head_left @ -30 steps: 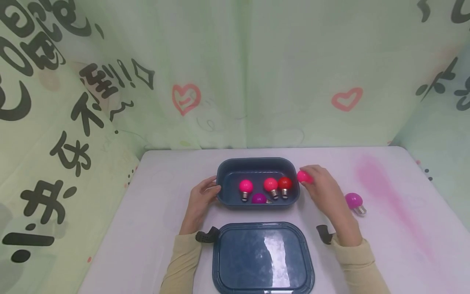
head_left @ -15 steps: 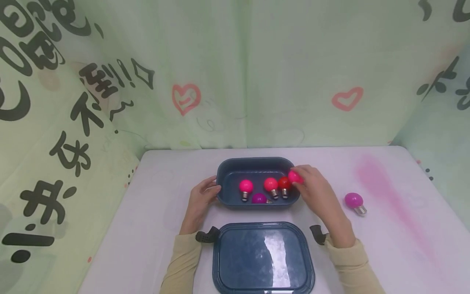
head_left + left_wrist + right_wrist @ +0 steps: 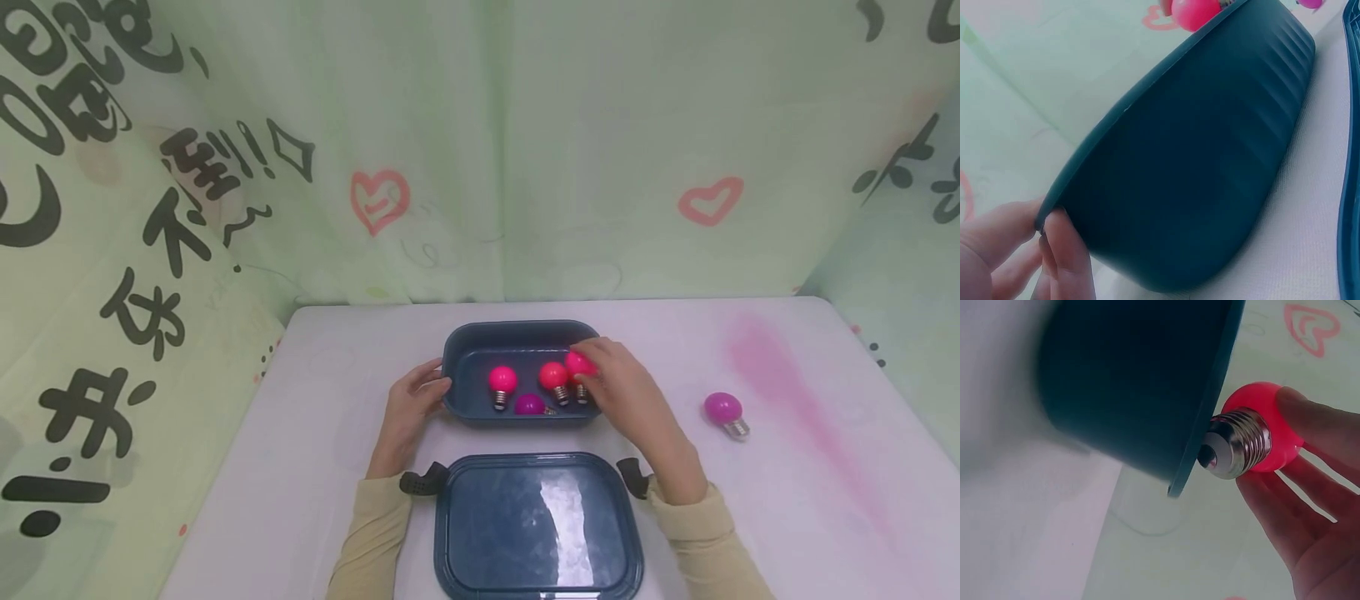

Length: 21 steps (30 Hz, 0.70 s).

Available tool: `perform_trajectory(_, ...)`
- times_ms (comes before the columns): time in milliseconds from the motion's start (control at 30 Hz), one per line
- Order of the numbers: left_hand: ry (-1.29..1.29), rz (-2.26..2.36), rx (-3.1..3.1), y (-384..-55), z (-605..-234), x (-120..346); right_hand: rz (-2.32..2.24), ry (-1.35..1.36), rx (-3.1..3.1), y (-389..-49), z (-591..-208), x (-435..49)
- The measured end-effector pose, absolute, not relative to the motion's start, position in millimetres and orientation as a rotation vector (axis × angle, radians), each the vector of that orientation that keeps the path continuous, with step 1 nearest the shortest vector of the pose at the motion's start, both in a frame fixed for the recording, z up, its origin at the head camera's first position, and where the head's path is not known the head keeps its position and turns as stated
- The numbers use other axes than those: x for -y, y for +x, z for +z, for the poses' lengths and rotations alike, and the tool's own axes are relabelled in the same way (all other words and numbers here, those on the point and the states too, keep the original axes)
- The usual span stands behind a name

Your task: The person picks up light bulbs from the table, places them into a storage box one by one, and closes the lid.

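Head view: a pink bulb point(image 3: 578, 362) hangs over the right end of the dark blue container point(image 3: 517, 335), pinched by its round globe between the thumb and fingers of the person's right hand point(image 3: 626, 396). Seen from the right wrist, its threaded metal base points at the container's rim; whether the two touch I can't tell. The left hand point(image 3: 412, 398) grips the container's left end, thumb and fingers closed narrowly over the rim. Inside lie another pink bulb point(image 3: 502, 380) toward the left, a coral bulb point(image 3: 552, 375) right of the middle, and a purple bulb point(image 3: 529, 405) low against the near wall. Beside the coral one, a mostly hidden bulb point(image 3: 582, 394) shows its metal base under the held one. The container stands near the table's far edge; a flat blue lid point(image 3: 502, 525) lies in front of it, toward the table's near edge. A loose purple bulb point(image 3: 723, 408) rests to the right of the right hand, toward the table's right edge, beside a pink smear point(image 3: 787, 417) on the white table point(image 3: 262, 475). Beyond the far edge hangs pale green cloth point(image 3: 585, 108) marked with two red hearts.
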<state>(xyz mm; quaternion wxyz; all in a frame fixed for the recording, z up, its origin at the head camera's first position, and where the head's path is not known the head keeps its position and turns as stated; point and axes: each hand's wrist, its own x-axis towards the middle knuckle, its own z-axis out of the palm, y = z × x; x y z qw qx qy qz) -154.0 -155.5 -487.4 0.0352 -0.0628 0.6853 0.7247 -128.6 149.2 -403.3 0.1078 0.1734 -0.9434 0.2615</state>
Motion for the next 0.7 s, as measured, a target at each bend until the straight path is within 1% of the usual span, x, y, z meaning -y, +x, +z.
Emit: perform_trajectory(700,-0.2,2.228,-2.095,-154,-487,156,0.693,0.693,2.731,-137,-419,-117)
